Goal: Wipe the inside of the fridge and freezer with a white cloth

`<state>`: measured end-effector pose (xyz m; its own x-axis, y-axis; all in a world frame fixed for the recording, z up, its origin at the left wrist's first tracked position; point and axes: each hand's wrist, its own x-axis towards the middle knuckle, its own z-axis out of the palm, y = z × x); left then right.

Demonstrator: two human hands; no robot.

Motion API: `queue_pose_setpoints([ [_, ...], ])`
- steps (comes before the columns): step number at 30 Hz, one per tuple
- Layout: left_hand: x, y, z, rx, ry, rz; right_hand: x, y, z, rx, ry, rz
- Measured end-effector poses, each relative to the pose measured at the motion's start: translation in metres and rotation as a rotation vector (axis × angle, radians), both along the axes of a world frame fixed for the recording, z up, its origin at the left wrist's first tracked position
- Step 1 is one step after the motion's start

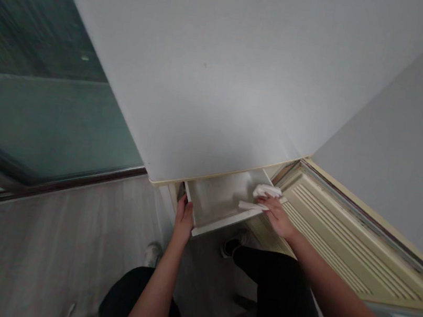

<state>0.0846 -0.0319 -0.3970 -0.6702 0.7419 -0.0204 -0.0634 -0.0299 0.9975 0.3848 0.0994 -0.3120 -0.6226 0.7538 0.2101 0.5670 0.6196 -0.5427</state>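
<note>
A white drawer [221, 222] is pulled out from under a white tabletop [220, 101] with a pale yellow edge. My left hand [184, 217] is closed on the drawer's left side wall, near its front corner. Over the drawer's right side, my right hand [276, 215] holds a crumpled white cloth [267, 191], possibly tissue; part of it hangs inside the front wall. The fingers press the cloth around the right front corner. What shows of the drawer's floor is bare and greyish.
Beige slatted panel [342, 241] in a frame lies to the right of the drawer. A glass pane [49, 124] with a dark bottom frame stands at left. Below are a pale wood-look floor [44, 239], my dark-clad legs [282, 296] and shoes [152, 254]. A cable-like thing [69, 312] lies bottom left.
</note>
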Motion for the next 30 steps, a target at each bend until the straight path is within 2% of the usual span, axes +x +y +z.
queue_pose_setpoints([
  [2, 0.001, -0.001, 0.003, -0.005, 0.004, -0.005, -0.023, -0.028, -0.003, 0.059, -0.007, 0.109],
  [4, 0.001, -0.003, 0.005, -0.013, 0.0, 0.004, -0.059, -0.063, -0.008, 0.092, -0.025, 0.185],
  [8, -0.001, -0.005, 0.002, 0.006, -0.003, -0.015, -0.135, -0.137, -0.018, 0.154, 0.057, 0.176],
  [10, -0.003, -0.006, -0.002, 0.014, 0.0, -0.052, -0.156, -0.163, -0.024, 0.18, 0.101, 0.165],
  [12, -0.004, -0.005, -0.004, 0.011, -0.008, -0.071, -0.159, -0.171, -0.03, 0.214, 0.094, 0.175],
  [15, -0.003, -0.004, -0.001, 0.008, 0.012, -0.053, -0.128, -0.152, -0.037, 0.281, 0.011, 0.19],
  [17, -0.002, -0.004, 0.002, 0.003, 0.029, -0.043, -0.092, -0.125, -0.04, 0.305, -0.057, 0.11],
  [20, 0.0, -0.003, 0.005, -0.017, 0.002, -0.041, -0.029, -0.082, -0.039, 0.295, -0.14, -0.179],
  [22, 0.001, -0.002, 0.005, -0.01, -0.016, -0.042, 0.008, -0.061, -0.037, 0.247, -0.15, -0.384],
  [23, 0.001, -0.002, 0.004, -0.004, -0.016, -0.037, 0.023, -0.054, -0.037, 0.21, -0.14, -0.444],
  [25, 0.001, -0.002, 0.003, 0.0, -0.012, -0.032, 0.045, -0.049, -0.04, 0.158, -0.073, -0.482],
  [27, 0.001, -0.002, 0.002, -0.013, -0.002, -0.02, 0.053, -0.054, -0.046, 0.101, 0.087, -0.487],
  [30, -0.001, -0.001, 0.0, -0.012, 0.017, -0.002, 0.04, -0.078, -0.058, -0.181, 0.465, -0.666],
])
